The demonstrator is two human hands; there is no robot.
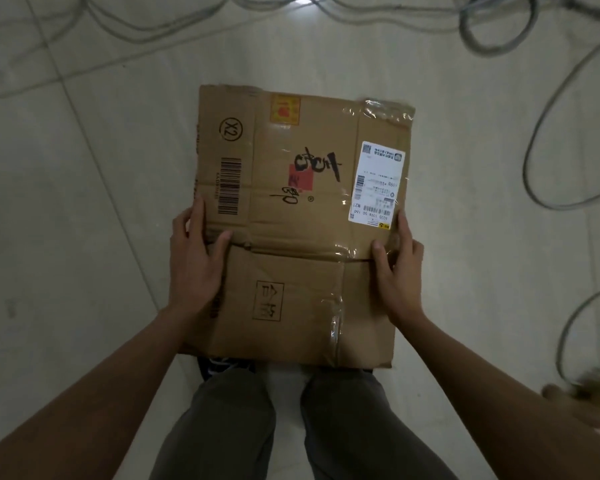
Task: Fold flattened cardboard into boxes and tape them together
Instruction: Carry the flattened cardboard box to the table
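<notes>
Dim, greyish light is falling evenly, with a bright reflection glaring off the floor (84, 202) at twelve o'clock. Clear tape (388, 110) is glinting faintly. Edges are bending (wide-angle lens), and something at four o'clock is smearing into blur.

Indoor workroom: pale tiled floor (84, 202) strewn with loose cables (541, 140).

Bare forearms, no sleeves; grey trousers (243, 420); dark shoes (222, 363) with pale laces
</notes>
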